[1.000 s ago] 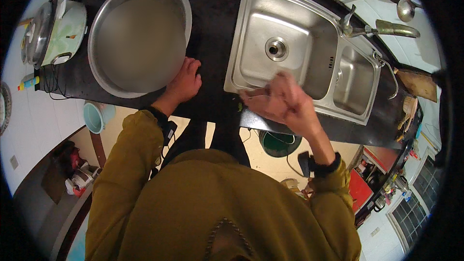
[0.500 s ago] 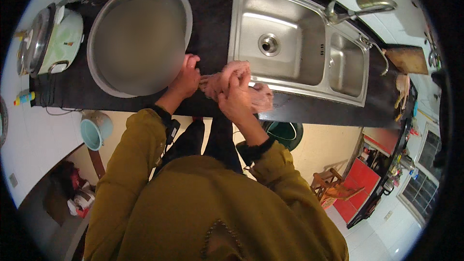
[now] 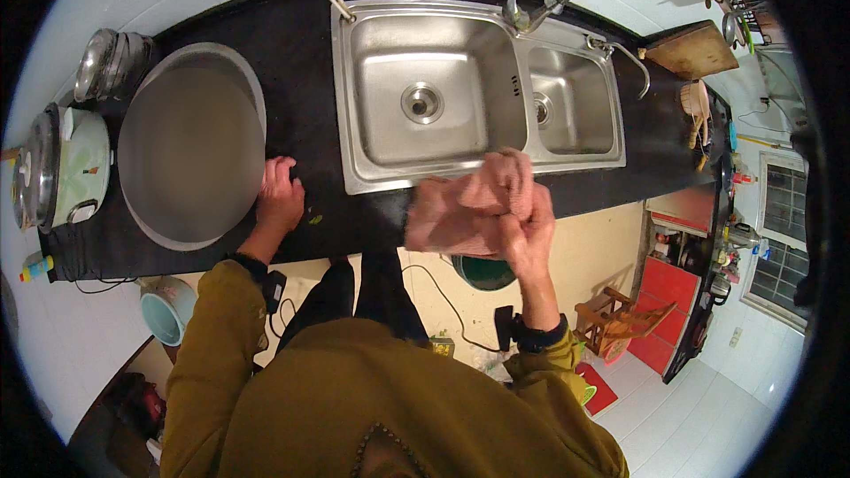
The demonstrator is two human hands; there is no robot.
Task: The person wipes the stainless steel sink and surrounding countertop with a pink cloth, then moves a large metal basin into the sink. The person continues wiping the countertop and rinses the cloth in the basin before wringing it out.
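Head view: my right hand [image 3: 529,248] has carried the pink cloth [image 3: 456,219] away from my left hand [image 3: 281,201] and grips it, bunched, near the sink's [image 3: 387,182] front rim. That uncovers a green scrap [image 3: 314,217] on the bench [image 3: 301,106], so I judge that stretch was wiped. Left stays beside the basin [image 3: 232,57]; whether its curled fingers hold anything, I can't tell.

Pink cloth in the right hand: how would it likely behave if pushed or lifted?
The pink cloth is probably floppy, since it bunches and folds in the right hand. It looks light, held up by that one hand alone. Rolling seems unlikely, given its loose, creased shape.
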